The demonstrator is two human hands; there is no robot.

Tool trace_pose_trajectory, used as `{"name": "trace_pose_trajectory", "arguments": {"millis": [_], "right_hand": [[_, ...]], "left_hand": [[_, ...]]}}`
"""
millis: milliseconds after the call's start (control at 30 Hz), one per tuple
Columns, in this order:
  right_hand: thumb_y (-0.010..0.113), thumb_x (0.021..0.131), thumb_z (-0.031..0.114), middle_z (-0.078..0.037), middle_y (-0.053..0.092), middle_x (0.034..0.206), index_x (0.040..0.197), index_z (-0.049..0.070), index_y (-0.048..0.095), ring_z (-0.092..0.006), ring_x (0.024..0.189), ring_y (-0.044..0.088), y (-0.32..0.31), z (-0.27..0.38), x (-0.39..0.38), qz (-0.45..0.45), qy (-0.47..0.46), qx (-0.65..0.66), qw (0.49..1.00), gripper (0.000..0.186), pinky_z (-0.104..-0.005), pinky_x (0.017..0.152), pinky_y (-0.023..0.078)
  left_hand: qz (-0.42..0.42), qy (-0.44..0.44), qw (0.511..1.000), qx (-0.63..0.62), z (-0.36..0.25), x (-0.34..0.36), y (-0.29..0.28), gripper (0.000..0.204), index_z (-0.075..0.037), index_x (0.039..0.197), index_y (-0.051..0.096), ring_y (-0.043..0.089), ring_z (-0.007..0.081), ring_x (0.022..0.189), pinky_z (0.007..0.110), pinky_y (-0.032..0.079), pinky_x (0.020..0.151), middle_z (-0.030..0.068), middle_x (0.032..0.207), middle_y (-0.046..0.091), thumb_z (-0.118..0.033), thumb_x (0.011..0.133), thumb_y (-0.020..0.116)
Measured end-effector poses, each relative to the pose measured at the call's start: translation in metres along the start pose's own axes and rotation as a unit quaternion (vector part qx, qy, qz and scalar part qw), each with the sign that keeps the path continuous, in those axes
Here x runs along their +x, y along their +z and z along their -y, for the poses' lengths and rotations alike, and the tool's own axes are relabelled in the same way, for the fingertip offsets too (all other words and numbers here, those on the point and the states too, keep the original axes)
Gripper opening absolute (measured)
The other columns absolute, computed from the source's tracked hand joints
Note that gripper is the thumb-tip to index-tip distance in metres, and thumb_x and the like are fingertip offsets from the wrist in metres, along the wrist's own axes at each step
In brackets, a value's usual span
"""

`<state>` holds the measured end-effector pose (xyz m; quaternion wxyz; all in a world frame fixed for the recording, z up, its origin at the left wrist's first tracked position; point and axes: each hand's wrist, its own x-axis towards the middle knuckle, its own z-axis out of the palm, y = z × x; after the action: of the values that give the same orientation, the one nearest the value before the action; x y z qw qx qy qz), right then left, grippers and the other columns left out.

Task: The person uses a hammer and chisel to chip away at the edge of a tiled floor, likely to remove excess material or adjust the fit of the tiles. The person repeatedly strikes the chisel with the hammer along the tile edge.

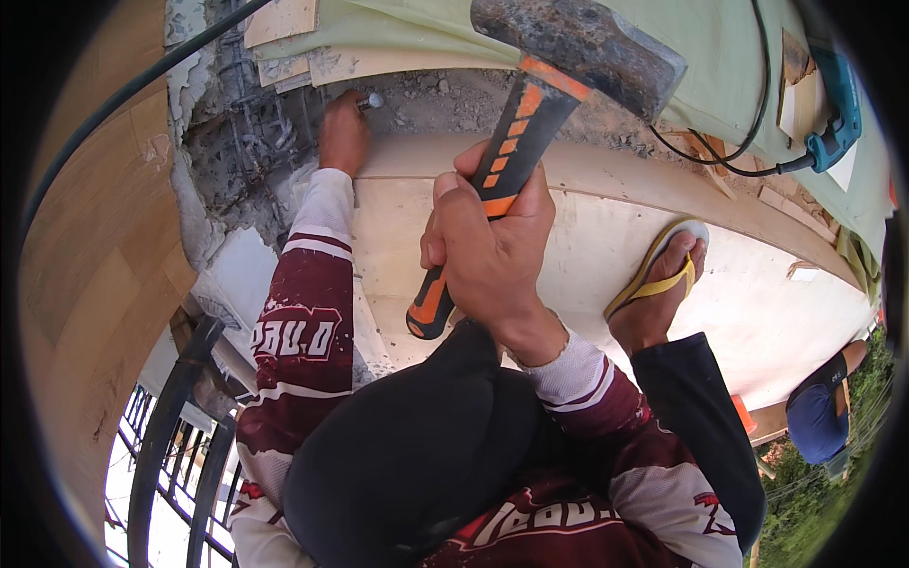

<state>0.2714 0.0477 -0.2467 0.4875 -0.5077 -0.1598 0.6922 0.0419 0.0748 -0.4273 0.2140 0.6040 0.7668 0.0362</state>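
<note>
My right hand (497, 251) grips a club hammer (507, 147) by its black and orange handle. The hammer's heavy, rust-marked steel head is raised close in front of me, top centre. Farther off to the left, my left hand (343, 135) is closed round what looks like a chisel (376, 99); only its rounded metal end shows past the fingers. That hand is down at a broken-out concrete trench (251, 142), where bare steel bars and rubble lie. The chisel's working end is hidden.
Pale boards (559, 256) lie under my sandalled foot (663, 284). A teal power tool (838, 114) with a black cord rests on green sheeting at the right. Another cable (133, 85) crosses the upper left. Black railing (166, 435) stands lower left; another person (822, 417) is far right.
</note>
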Motion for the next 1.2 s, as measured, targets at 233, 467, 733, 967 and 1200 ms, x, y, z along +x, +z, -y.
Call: {"name": "trace_pose_trajectory", "arguments": {"millis": [233, 467, 733, 967, 1200], "right_hand": [[0.056, 0.088, 0.009, -0.014, 0.059, 0.077, 0.102, -0.001, 0.050, -0.0214, 0.052, 0.057, 0.024, -0.055, 0.016, 0.105, 0.195, -0.316, 0.923, 0.019, -0.0378, 0.052, 0.047], [0.055, 0.089, 0.008, -0.006, 0.054, 0.064, 0.105, -0.002, 0.047, -0.0138, 0.045, 0.054, -0.002, -0.006, 0.002, 0.073, 0.215, -0.172, 0.958, 0.021, -0.0308, 0.042, 0.044], [0.056, 0.090, 0.004, -0.002, 0.047, 0.061, 0.105, 0.002, 0.045, -0.0099, 0.042, 0.046, -0.007, 0.027, 0.011, 0.005, 0.148, -0.113, 0.982, 0.018, -0.0295, 0.038, 0.043], [0.052, 0.091, -0.001, -0.005, 0.052, 0.068, 0.103, 0.001, 0.043, -0.0095, 0.044, 0.051, 0.021, 0.015, 0.004, -0.023, -0.027, 0.036, 0.999, 0.015, -0.0277, 0.041, 0.045], [0.056, 0.086, 0.011, -0.014, 0.060, 0.080, 0.098, -0.001, 0.053, -0.0231, 0.064, 0.059, 0.027, -0.045, 0.013, 0.143, 0.201, -0.298, 0.922, 0.017, -0.0367, 0.063, 0.049]], "left_hand": [[-0.027, 0.031, 0.998, -0.055, 0.012, 0.002, -0.003, 0.030, -0.001, 0.109, 0.064, 0.061, 0.0447, 0.100, 0.050, 0.049, 0.087, 0.0259, 0.104, 0.066, 0.006, 0.080, 0.056], [-0.011, 0.049, 0.999, 0.005, -0.018, -0.013, -0.010, 0.030, 0.003, 0.107, 0.062, 0.060, 0.0449, 0.102, 0.050, 0.047, 0.087, 0.0267, 0.102, 0.065, 0.007, 0.079, 0.054], [-0.010, 0.000, 0.999, 0.033, -0.015, -0.004, -0.014, 0.024, 0.002, 0.104, 0.063, 0.060, 0.0428, 0.100, 0.050, 0.049, 0.087, 0.0238, 0.102, 0.067, 0.005, 0.082, 0.052], [-0.082, 0.018, 0.996, 0.011, 0.007, 0.004, -0.010, 0.026, 0.000, 0.105, 0.064, 0.059, 0.0431, 0.100, 0.051, 0.048, 0.088, 0.0237, 0.104, 0.067, 0.004, 0.081, 0.054], [-0.108, -0.008, 0.992, -0.067, 0.015, -0.008, -0.004, 0.031, 0.000, 0.105, 0.064, 0.059, 0.0435, 0.105, 0.048, 0.047, 0.093, 0.0234, 0.105, 0.066, 0.010, 0.077, 0.057]]}}
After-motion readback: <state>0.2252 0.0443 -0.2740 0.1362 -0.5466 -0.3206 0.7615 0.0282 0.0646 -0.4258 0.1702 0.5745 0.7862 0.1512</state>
